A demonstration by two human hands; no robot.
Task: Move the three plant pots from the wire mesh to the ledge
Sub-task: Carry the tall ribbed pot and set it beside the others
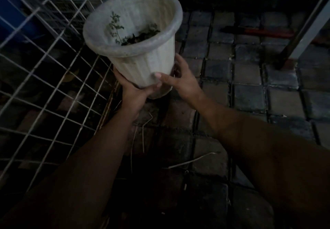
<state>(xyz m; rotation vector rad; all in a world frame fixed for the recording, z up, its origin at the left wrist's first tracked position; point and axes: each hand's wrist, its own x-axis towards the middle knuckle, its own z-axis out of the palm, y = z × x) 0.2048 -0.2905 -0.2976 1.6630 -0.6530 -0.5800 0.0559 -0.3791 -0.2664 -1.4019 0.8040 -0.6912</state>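
Gripping from below with the left hand [133,91], fingers curled round the base of the plant pot [142,62]; clasping the lower wall with the right hand [180,79], thumb in front, fingers behind. Held in the air just above both hands, tilted. Looks like stiff ribbed plastic, dusty, so perhaps slippery; probably light, with little soil and only 1 thin sprig [116,27]. Best taken low, at base and wall, not by the rim. Left of the hands, the wire mesh [44,86]; below and right, stone pavers [250,95].
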